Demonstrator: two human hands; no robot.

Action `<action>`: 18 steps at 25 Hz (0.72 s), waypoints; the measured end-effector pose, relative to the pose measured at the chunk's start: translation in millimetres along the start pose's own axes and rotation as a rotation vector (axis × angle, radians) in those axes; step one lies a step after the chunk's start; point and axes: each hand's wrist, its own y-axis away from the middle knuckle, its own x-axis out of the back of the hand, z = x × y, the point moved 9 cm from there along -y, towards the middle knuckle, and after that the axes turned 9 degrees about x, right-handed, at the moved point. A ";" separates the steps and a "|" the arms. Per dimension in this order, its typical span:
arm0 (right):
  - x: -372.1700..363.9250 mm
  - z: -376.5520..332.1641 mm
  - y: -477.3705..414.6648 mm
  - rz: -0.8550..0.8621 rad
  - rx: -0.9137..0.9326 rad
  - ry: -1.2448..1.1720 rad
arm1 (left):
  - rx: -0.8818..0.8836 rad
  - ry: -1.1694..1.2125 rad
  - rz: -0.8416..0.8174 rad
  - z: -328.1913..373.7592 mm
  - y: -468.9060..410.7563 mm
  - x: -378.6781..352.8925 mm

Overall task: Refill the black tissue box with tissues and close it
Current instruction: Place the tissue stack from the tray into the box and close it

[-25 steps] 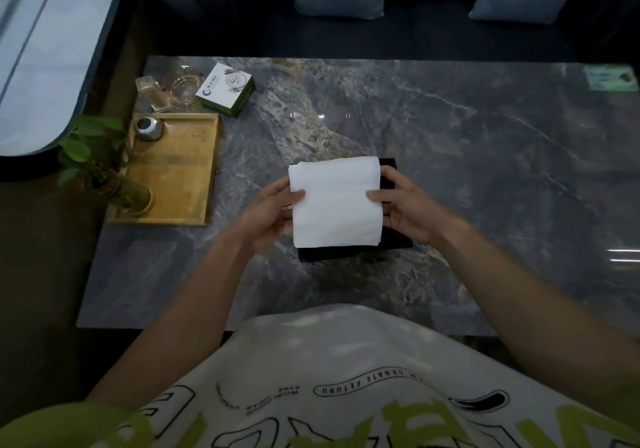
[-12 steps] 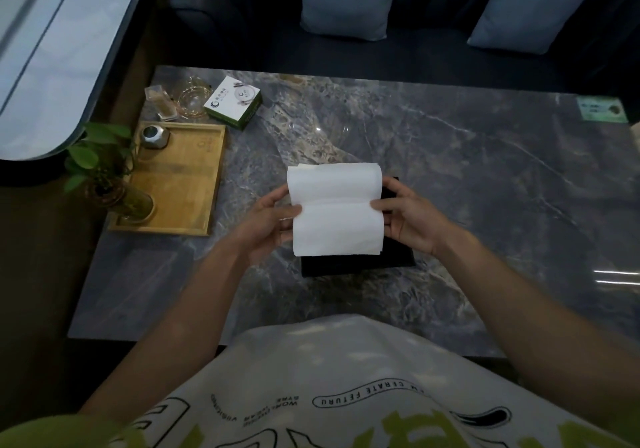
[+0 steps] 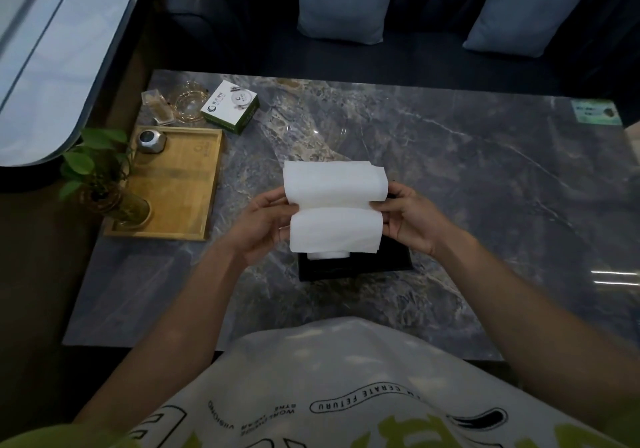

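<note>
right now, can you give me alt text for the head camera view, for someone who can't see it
The left hand and right hand hold a folded stack of white tissues by its sides, just over a black tissue box on a grey marble table. On the person's left sit a wooden tray, a leafy plant and a small green-and-white box.

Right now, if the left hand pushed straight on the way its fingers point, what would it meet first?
The white tissue stack, which the left hand pinches at its left edge. Its fingers point right, across the stack. Beyond the stack, the right hand grips the opposite edge, apparently level, though depth is unclear.
</note>
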 end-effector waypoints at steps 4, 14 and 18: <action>-1.8 -4.9 -0.1 -0.009 0.018 0.011 | -0.006 -0.038 0.021 3.7 -0.6 -0.3; -6.8 -14.3 -3.7 -0.036 0.064 0.002 | -0.052 0.003 0.034 14.0 2.7 -4.2; -7.4 -17.1 -3.7 -0.016 0.054 0.017 | -0.054 0.005 0.033 17.8 4.2 -7.4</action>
